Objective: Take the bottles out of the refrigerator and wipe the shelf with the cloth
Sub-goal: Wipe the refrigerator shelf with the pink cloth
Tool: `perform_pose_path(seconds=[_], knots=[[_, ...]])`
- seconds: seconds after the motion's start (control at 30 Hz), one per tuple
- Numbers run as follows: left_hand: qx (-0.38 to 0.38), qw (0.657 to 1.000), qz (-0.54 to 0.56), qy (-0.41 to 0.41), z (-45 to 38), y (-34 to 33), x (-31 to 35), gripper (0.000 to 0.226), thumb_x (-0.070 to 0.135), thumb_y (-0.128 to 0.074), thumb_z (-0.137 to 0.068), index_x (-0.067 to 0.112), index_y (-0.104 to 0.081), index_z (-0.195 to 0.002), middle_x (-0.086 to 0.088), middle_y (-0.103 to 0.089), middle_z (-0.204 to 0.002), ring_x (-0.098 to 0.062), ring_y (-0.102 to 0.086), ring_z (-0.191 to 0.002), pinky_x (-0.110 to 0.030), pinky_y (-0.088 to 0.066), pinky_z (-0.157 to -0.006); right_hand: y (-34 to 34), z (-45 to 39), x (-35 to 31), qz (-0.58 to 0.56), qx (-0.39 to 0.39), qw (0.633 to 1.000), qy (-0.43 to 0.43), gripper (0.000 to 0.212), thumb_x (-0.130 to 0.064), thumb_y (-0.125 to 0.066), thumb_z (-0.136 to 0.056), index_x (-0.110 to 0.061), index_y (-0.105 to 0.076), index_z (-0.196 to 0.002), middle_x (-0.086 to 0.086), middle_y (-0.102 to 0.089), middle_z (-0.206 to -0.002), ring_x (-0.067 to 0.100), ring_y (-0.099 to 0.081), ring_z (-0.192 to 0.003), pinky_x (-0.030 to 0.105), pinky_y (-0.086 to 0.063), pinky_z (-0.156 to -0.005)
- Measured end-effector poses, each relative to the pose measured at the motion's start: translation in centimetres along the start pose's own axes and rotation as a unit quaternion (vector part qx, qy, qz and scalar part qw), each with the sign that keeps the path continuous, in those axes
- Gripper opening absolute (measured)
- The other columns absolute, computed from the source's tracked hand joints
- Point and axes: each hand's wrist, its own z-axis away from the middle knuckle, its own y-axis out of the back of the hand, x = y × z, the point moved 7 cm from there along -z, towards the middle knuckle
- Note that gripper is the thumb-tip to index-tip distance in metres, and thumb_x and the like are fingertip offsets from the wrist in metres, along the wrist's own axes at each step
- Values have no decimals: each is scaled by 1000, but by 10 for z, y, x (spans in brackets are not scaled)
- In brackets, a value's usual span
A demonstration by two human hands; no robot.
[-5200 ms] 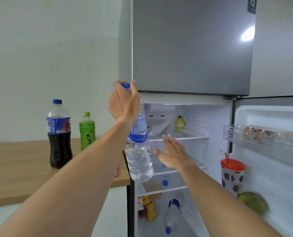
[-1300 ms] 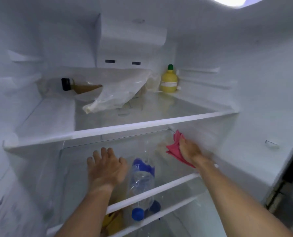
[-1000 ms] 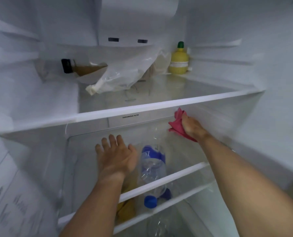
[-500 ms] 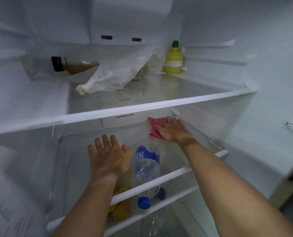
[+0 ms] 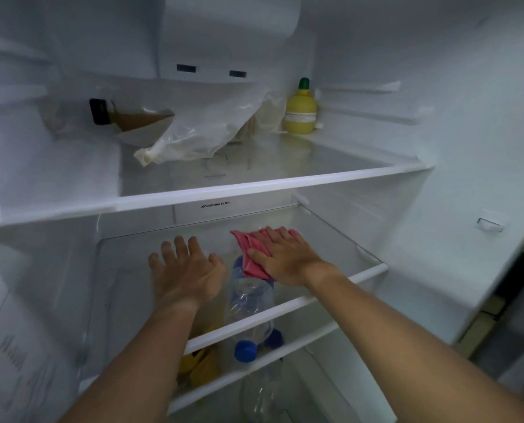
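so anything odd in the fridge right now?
Mostly the top shelf: a crumpled plastic bag sprawls across it, and a dark-capped bottle lies on its side. The right hand presses the pink cloth flat.

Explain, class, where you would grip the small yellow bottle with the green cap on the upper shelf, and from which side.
Grip the yellow bottle around its round body, coming straight in from the front. It stands upright in the back right corner, walls close behind and right, plastic bag on its left.

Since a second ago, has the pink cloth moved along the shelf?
Yes. The pink cloth slid left under the right hand, away from the fridge's right wall toward the resting left hand.
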Motion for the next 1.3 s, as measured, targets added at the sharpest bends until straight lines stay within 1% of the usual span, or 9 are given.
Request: perform_pose_path(seconds=[0.13,0.23,0.3,0.47,0.57,0.77,0.93,1.2,1.3], knots=[[-7,1000,0,-8,0,-1,-1,61,46,-23,-100,15,-20,-153,-10,-15,-163,-34,-12,-150,-54,-10,-121,-2,33,26,69,-11,997,-13,81,-63,-1,-88,-26,-10,-159,7,-9,-168,32,-7,-153,52,-6,-123],[-9,1000,-1,-8,0,0,-1,61,45,-23,-100,15,-20,-153,-11,-15,-163,-34,-11,-150,-54,-10,-121,8,47,82,45,1,991,-128,68,-58,-8,-98,-28,-10,-158,4,-13,-167,28,-12,-152,47,-8,-122],[-4,1000,-2,-8,0,-1,0,61,46,-22,-100,15,-21,-153,-11,-16,-163,-34,-11,-150,-54,-10,-121,8,51,102,42,-10,987,-155,65,-53,-9,-101,-27,-7,-160,3,-10,-168,24,-8,-154,42,-4,-123],[2,1000,-5,-5,-2,-3,0,62,46,-22,-100,15,-20,-153,-11,-14,-163,-34,-11,-150,-54,-10,-121,7,32,90,53,-1,983,-176,68,-59,-7,-98,-28,-6,-159,6,-11,-167,31,-11,-153,50,-6,-122],[2,1000,-1,-4,-3,-4,0,61,44,-22,-100,15,-21,-153,-11,-14,-163,-35,-11,-150,-55,-10,-121,6,6,38,65,2,993,-97,66,-59,-11,-100,-29,-7,-158,7,-12,-167,35,-11,-152,55,-8,-121],[1,1000,-4,-2,-6,-3,-2,57,39,-26,-96,16,-27,-148,-10,-22,-159,-34,-16,-147,-54,-13,-118,-3,-31,-70,1,22,999,45,62,-52,-15,-101,-30,-13,-159,3,-15,-167,32,-10,-153,52,-3,-122],[9,1000,-1,-4,-6,-4,-3,57,40,-22,-98,17,-25,-150,-8,-21,-160,-33,-14,-148,-54,-12,-119,0,-60,-50,-11,-12,999,40,61,-50,-15,-104,-26,-10,-161,-2,-7,-169,22,-4,-154,42,1,-123],[23,1000,11,-14,-8,-8,-4,58,45,-21,-101,19,-17,-153,-6,-12,-164,-31,-10,-151,-54,-9,-122,7,-99,13,50,-13,998,-21,67,-57,-14,-102,-23,-14,-160,5,-15,-167,32,-17,-151,48,-11,-122],[22,1000,9,-14,-8,-9,-6,59,46,-20,-101,20,-14,-154,-5,-9,-166,-30,-8,-152,-53,-7,-122,12,-97,43,62,-4,997,-43,68,-61,-15,-100,-30,-11,-160,6,-20,-166,32,-23,-150,48,-15,-121]])
